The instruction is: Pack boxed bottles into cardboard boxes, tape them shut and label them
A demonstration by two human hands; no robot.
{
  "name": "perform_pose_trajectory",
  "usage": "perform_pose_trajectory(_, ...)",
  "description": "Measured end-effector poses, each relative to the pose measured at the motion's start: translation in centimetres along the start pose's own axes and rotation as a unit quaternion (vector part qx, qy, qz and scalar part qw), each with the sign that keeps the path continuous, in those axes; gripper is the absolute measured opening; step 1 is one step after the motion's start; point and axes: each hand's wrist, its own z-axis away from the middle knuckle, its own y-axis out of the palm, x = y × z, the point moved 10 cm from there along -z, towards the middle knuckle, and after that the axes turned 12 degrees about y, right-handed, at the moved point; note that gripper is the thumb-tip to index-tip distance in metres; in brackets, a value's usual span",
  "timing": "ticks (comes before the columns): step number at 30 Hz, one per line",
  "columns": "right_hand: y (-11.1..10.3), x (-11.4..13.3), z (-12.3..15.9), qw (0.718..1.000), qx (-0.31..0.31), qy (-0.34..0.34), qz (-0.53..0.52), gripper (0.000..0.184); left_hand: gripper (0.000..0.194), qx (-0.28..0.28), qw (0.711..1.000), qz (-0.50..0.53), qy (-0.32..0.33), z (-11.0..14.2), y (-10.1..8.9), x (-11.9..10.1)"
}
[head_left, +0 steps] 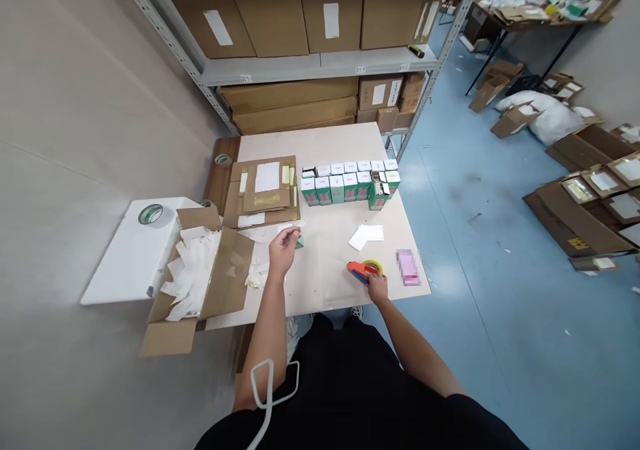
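My right hand (378, 287) grips an orange tape dispenser (358, 270) with blue parts and a yellow ring, low over the table's front. Raised nearer the table's middle, my left hand (283, 251) has its fingertips pinched together. Whatever is between them is too small or clear to make out. Just behind that hand, a green and white box (300, 242) is mostly hidden. Two white cards (371, 234) lie beyond the dispenser. Rows of green and white boxes (337, 189) stand farther back, and one at the right end has raised flaps (379, 195).
Flattened cardboard (235, 200) lies on the table's left. An open carton (227, 270) full of white paper strips stands at the left edge. A blurred pink item (409, 267) is near the right edge. Shelving with cartons (333, 20) rises behind the table.
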Motion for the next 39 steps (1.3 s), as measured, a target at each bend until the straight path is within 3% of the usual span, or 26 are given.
perform_pose_trajectory(4,0.9,-4.5,0.5,0.989,0.066,0.111,0.073,0.030,0.036,-0.002,0.999,-0.035,0.007,0.2,0.3,-1.2)
perform_pose_trajectory(7,0.3,-4.4,0.0,0.985,0.070,0.133,0.086,0.036,0.034,0.008,0.998,-0.058,0.009,0.4,0.9,-1.8)
perform_pose_trajectory(12,-2.1,0.7,-3.2,0.995,0.029,0.093,0.022,0.038,0.032,0.008,0.997,-0.081,0.014,0.6,1.2,-2.3)
perform_pose_trajectory(18,-4.1,10.7,-7.4,0.996,-0.013,-0.037,-0.081,0.043,0.033,-0.004,0.998,-0.065,0.013,0.1,-1.2,-0.7)
perform_pose_trajectory(23,-3.2,19.4,-9.5,0.988,-0.017,-0.115,-0.100,0.043,0.031,-0.026,0.998,-0.060,0.022,-1.8,-6.1,0.6)
perform_pose_trajectory(29,1.6,29.1,-10.8,0.982,0.000,-0.173,-0.077,0.045,0.030,-0.043,0.993,-0.096,0.051,-7.5,-14.4,2.6)
perform_pose_trajectory(34,6.2,36.6,-13.0,0.977,0.018,-0.203,-0.058,0.047,0.030,-0.099,0.991,-0.084,0.028,-13.7,-21.9,7.8)
perform_pose_trajectory(36,7.6,39.3,-14.1,0.976,0.020,-0.210,-0.050,0.049,0.031,-0.103,0.992,-0.075,0.015,-16.3,-23.9,10.2)
perform_pose_trajectory(39,9.6,42.6,-16.2,0.976,0.019,-0.212,-0.035,0.052,0.034,-0.087,0.994,-0.065,-0.004,-20.5,-25.4,13.7)
